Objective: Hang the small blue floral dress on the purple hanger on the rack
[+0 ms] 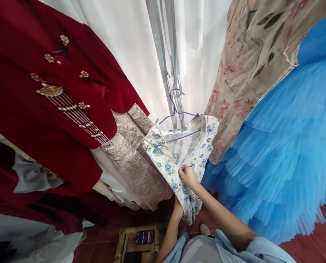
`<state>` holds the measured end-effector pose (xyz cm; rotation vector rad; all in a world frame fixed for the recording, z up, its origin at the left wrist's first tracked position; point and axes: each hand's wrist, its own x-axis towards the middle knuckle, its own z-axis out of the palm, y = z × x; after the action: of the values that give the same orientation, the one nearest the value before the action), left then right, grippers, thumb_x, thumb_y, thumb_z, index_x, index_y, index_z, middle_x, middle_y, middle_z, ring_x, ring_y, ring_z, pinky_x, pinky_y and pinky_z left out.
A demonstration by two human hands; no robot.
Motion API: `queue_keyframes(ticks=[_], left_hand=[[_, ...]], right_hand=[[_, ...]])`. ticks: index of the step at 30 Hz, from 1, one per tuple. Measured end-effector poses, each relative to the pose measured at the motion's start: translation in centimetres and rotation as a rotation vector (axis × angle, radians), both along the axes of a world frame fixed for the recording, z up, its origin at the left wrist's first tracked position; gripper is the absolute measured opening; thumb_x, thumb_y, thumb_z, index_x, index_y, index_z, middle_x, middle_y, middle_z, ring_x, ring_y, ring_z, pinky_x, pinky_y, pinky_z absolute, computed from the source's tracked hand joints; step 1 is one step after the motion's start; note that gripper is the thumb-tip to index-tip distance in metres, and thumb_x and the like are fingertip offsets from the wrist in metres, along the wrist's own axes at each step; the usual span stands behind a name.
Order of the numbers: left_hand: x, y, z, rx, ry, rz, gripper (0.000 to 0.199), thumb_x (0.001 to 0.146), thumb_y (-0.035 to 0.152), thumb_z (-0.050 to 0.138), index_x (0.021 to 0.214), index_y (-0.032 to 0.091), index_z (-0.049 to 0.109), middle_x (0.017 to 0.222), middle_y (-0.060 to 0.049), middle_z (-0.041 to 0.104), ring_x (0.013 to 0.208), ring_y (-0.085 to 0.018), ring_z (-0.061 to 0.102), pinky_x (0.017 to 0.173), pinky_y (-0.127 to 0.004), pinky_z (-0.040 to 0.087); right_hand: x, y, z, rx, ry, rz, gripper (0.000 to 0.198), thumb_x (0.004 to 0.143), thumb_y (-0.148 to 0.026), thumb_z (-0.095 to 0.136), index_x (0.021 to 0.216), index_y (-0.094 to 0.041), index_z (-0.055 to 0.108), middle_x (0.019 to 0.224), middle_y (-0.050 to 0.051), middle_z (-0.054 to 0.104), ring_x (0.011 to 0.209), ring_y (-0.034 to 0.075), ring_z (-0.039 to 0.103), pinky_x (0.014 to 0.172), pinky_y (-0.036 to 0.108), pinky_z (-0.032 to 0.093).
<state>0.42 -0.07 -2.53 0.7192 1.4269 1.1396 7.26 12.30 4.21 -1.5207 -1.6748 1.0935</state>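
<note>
A white garment with blue and yellow flowers (168,168) hangs in front of me by its shoulders on a thin purple hanger (175,109). My right hand (189,176) is closed in a pinch on the fabric at the bottom of the V-neck. Lower down, my left hand (178,209) reaches up behind or inside the garment, and the cloth hides its fingers. The lower part of the garment is bunched between my forearms.
On the left hangs a dark red jacket (78,146) with beaded trim, over a pink brocade skirt (141,164). A beige floral dress (234,80) and a blue ruffled tulle gown (283,153) hang at right. Below, a phone (144,237) lies on a wooden stool (121,244).
</note>
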Motion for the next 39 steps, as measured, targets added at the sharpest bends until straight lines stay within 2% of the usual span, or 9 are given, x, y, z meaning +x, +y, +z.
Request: queue_keyframes(ticks=[4, 7, 17, 22, 25, 28, 31, 34, 39], left_hand=[[-0.9, 0.1, -3.8, 0.029, 0.048, 0.202, 0.049, 0.066, 0.052, 0.073, 0.102, 0.019, 0.069, 0.124, -0.020, 0.069, 0.128, -0.039, 0.058, 0.116, -0.046, 0.041], [-1.8, 1.2, -4.9, 0.059, 0.066, 0.200, 0.041, 0.065, 0.044, 0.075, 0.094, 0.016, 0.069, 0.119, -0.021, 0.071, 0.123, -0.037, 0.061, 0.114, -0.045, 0.043], [1.7, 2.7, -6.0, 0.101, 0.022, 0.060, 0.035, 0.060, 0.037, 0.084, 0.083, 0.017, 0.067, 0.097, -0.013, 0.075, 0.104, -0.031, 0.068, 0.107, -0.047, 0.047], [-0.6, 1.6, -6.3, 0.101, 0.048, 0.105, 0.042, 0.059, 0.050, 0.082, 0.084, 0.019, 0.070, 0.102, -0.014, 0.074, 0.117, -0.037, 0.064, 0.108, -0.048, 0.045], [-6.5, 3.7, -0.7, 0.249, 0.271, 0.566, 0.051, 0.076, 0.063, 0.068, 0.105, 0.021, 0.066, 0.121, -0.014, 0.067, 0.129, -0.035, 0.057, 0.112, -0.049, 0.042], [-11.0, 7.5, 10.6, 0.670, 0.598, 0.935, 0.046, 0.093, 0.057, 0.051, 0.117, 0.018, 0.060, 0.125, -0.018, 0.062, 0.124, -0.030, 0.058, 0.111, -0.049, 0.042], [-10.8, 11.6, 23.4, 1.087, 0.932, 0.508, 0.036, 0.101, 0.044, 0.044, 0.114, 0.017, 0.064, 0.116, -0.014, 0.065, 0.116, -0.025, 0.061, 0.105, -0.043, 0.047], [-7.6, 14.9, 32.0, 1.076, 1.206, -0.086, 0.033, 0.102, 0.040, 0.045, 0.111, 0.018, 0.067, 0.108, -0.011, 0.069, 0.108, -0.024, 0.062, 0.098, -0.038, 0.048], [-4.9, 17.5, 34.9, 0.853, 1.381, -0.560, 0.035, 0.098, 0.032, 0.044, 0.078, 0.016, 0.067, 0.075, -0.005, 0.065, 0.071, -0.019, 0.058, 0.066, -0.029, 0.041]], right_hand=[[1.0, -0.6, 0.5, -0.241, 0.299, 0.080, 0.030, 0.080, -0.036, 0.054, 0.054, -0.021, 0.049, 0.042, -0.002, 0.045, 0.042, 0.011, 0.037, 0.047, 0.025, 0.026], [1.9, 0.3, 3.8, -0.254, 0.447, 0.073, 0.030, 0.078, -0.042, 0.052, 0.058, -0.020, 0.054, 0.040, -0.003, 0.044, 0.036, 0.010, 0.031, 0.041, 0.025, 0.023], [-0.9, 9.6, 25.3, 0.016, 0.978, 0.030, 0.019, 0.075, -0.029, 0.064, 0.063, -0.015, 0.060, 0.045, -0.005, 0.050, 0.037, 0.004, 0.032, 0.037, 0.020, 0.023], [-0.1, 9.8, 26.3, 0.054, 0.900, 0.101, 0.020, 0.078, -0.029, 0.065, 0.064, -0.015, 0.060, 0.045, -0.004, 0.051, 0.037, 0.005, 0.037, 0.037, 0.019, 0.026], [0.9, 8.8, 24.4, 0.111, 0.837, 0.165, 0.025, 0.079, -0.037, 0.066, 0.067, -0.017, 0.060, 0.046, -0.004, 0.053, 0.037, 0.007, 0.039, 0.038, 0.020, 0.027], [1.5, 7.6, 22.7, 0.221, 0.808, 0.159, 0.028, 0.082, -0.043, 0.065, 0.070, -0.018, 0.059, 0.046, -0.005, 0.053, 0.038, 0.008, 0.040, 0.040, 0.022, 0.031], [1.5, 6.6, 21.8, 0.319, 0.770, 0.155, 0.032, 0.086, -0.047, 0.063, 0.072, -0.020, 0.056, 0.048, -0.004, 0.053, 0.041, 0.009, 0.041, 0.043, 0.023, 0.033], [1.6, 6.0, 21.4, 0.408, 0.717, 0.173, 0.036, 0.090, -0.052, 0.060, 0.073, -0.021, 0.054, 0.052, -0.003, 0.055, 0.045, 0.010, 0.045, 0.048, 0.024, 0.035], [1.8, 5.9, 19.5, 0.483, 0.632, 0.111, 0.040, 0.089, -0.054, 0.059, 0.069, -0.021, 0.049, 0.052, -0.004, 0.050, 0.048, 0.011, 0.045, 0.049, 0.024, 0.033]])
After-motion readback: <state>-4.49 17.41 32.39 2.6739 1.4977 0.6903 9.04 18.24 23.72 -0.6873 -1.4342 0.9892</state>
